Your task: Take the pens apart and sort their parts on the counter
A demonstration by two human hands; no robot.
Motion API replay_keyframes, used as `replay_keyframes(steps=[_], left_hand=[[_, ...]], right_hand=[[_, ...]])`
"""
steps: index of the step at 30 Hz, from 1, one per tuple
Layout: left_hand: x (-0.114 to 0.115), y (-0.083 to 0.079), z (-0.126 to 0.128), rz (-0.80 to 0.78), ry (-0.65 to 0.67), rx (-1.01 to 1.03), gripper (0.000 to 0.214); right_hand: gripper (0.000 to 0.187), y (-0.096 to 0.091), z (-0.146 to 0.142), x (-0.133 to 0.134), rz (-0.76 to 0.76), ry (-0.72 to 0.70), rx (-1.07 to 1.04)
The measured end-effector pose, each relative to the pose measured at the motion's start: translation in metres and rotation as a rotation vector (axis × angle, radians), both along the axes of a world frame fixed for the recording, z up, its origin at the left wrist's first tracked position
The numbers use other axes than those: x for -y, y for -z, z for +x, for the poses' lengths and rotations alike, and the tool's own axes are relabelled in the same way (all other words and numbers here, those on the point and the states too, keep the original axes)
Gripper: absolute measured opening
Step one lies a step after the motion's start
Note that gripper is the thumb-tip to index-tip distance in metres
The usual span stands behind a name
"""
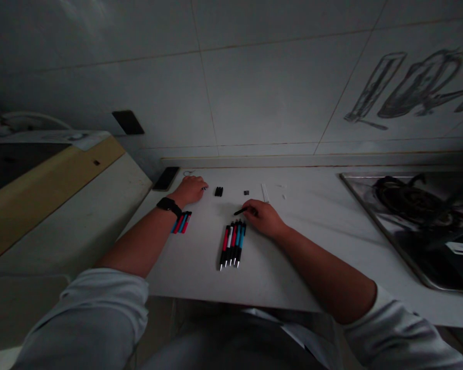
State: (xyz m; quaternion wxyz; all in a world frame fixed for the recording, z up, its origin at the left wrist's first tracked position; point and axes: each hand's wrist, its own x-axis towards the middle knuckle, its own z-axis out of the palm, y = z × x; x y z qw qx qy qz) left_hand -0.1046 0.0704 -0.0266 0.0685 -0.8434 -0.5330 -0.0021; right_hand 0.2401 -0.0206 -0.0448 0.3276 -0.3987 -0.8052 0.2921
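My right hand [263, 218] pinches a short black pen part [239, 211] just above a row of assembled click pens [233, 244]. These pens have red, white and blue barrels, black grips and silver tips pointing toward me. My left hand [192, 190], with a black watch on its wrist, is closed near the back of the counter; a small thing at its fingertips is too tiny to make out. Beside that wrist lie several red and blue pen barrels [182, 223]. Black pen grips [218, 191], small black pieces [246, 192] and thin white refills [265, 193] lie farther back.
A dark phone [166, 178] lies at the counter's back left, beside a large box-like object [111, 205]. Tiny clear pieces [284, 197] lie right of the refills. A gas stove [409, 216] occupies the right side. The tiled wall [262, 97] closes off the back.
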Motion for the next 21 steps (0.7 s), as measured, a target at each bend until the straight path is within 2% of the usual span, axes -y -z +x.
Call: replay_keyframes(steps=[10, 15, 18, 21], left_hand=[[0.003, -0.002, 0.001, -0.001, -0.009, -0.011, 0.04], [0.01, -0.017, 0.01, 0.035, -0.011, 0.037, 0.042], [0.024, -0.038, 0.031, 0.057, 0.111, 0.161, 0.043], [0.048, -0.06, 0.063, -0.024, 0.356, 0.238, 0.051]], right_hand=[[0.016, 0.0, 0.0, 0.0, -0.013, 0.012, 0.012], [0.016, 0.0, -0.001, 0.0, -0.017, 0.01, -0.02], [0.015, 0.0, -0.001, -0.002, -0.075, 0.023, -0.094], [0.018, 0.0, -0.001, -0.005, -0.153, 0.027, -0.2]])
